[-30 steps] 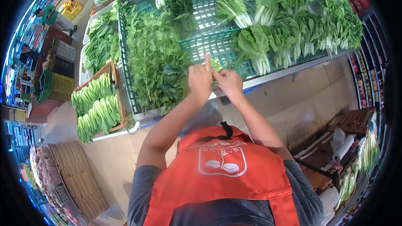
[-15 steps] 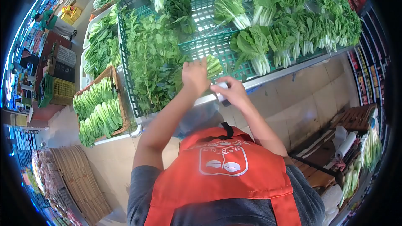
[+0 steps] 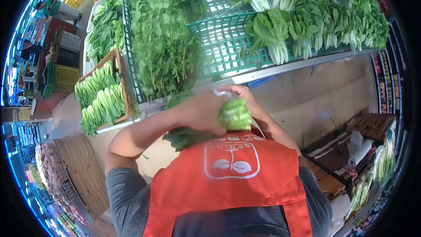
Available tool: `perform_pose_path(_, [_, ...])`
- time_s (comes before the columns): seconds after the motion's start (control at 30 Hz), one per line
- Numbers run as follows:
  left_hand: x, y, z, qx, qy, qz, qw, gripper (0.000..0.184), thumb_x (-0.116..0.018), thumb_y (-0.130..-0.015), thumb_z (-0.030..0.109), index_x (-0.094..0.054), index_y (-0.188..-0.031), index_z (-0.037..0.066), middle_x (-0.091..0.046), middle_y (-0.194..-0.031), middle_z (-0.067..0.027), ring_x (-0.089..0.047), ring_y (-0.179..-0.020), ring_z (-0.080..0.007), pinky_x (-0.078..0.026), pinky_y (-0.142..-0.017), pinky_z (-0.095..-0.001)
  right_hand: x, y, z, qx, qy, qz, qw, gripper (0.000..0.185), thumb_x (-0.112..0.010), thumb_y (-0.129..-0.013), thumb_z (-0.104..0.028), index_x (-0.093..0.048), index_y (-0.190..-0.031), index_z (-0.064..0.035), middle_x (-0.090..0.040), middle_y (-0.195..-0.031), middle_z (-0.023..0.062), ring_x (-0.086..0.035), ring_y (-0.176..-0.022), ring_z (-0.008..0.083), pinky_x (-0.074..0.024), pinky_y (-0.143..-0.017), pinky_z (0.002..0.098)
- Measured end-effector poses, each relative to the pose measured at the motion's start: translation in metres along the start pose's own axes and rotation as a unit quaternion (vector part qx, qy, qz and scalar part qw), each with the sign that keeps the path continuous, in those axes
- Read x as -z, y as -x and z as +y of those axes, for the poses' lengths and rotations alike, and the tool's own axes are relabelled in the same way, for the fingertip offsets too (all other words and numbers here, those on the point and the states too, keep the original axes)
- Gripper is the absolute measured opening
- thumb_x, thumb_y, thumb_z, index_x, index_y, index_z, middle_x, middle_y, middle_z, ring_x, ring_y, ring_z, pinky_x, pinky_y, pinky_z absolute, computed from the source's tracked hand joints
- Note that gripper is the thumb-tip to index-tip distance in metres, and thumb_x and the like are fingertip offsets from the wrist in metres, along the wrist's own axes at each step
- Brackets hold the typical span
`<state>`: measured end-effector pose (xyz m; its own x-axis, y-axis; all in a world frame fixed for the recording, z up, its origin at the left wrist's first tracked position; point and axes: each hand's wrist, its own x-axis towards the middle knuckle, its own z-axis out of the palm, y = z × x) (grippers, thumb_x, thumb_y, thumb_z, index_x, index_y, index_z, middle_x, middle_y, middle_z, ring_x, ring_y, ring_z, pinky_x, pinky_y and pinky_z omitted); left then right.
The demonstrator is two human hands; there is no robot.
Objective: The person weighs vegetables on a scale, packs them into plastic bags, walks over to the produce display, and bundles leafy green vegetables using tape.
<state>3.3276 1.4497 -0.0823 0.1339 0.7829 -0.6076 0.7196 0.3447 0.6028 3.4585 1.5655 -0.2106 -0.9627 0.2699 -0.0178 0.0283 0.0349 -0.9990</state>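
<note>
In front of the red apron (image 3: 232, 184), my left hand (image 3: 204, 112) is closed around a bunch of leafy greens (image 3: 236, 115). Its thick, pale green cut stems point right, and its dark leaves hang out to the left under my forearm. Motion blurs this hand a little. My right hand (image 3: 246, 97) is just beyond the stems, its fingers curled round a small white object (image 3: 222, 93) that is mostly hidden; its kind is unclear. Both hands are close together at the near edge of the vegetable stand.
A green plastic crate (image 3: 219, 59) holds tall leafy herbs (image 3: 160, 48) at left. White-stemmed greens (image 3: 276, 35) stand in rows at right. A wicker basket of bok choy (image 3: 103, 96) sits at the left corner. Wooden crates (image 3: 324, 177) are at lower right; a person (image 3: 52, 6) stands far left.
My left hand has lifted the bunch of leafy greens out of the crate and drawn it toward my chest. My right hand has stayed near it with the white object. The view has shifted slightly.
</note>
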Motion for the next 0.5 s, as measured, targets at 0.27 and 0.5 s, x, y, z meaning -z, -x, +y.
perform_pose_path(0.27, [-0.044,0.001,-0.020,-0.034,0.224,0.032,0.974,0.103,-0.078,-0.058,0.043,-0.024,-0.136,0.003,-0.053,-0.116,-0.0204,-0.053,-0.109,-0.0295,-0.041,-0.091,-0.0342,0.005,-0.012,-0.006,0.022,0.067,-0.046,0.996,0.057,-0.075,-0.063,-0.008,-0.057,-0.117,-0.0080,-0.058,-0.114,0.0084,-0.054,-0.106,0.0198,-0.0407,-0.093,0.0332])
perform_pose_path(0.5, [-0.063,0.004,-0.019,0.046,0.213,0.110,0.970,0.107,-0.081,-0.053,0.044,-0.026,-0.131,-0.004,-0.052,-0.114,-0.0231,-0.053,-0.108,-0.0317,-0.039,-0.093,-0.0340,0.003,-0.051,-0.042,0.183,0.306,-0.123,0.926,0.074,-0.077,-0.062,-0.014,-0.042,-0.126,-0.0078,-0.049,-0.101,0.0137,-0.045,-0.094,0.0324,-0.0351,-0.089,0.0398])
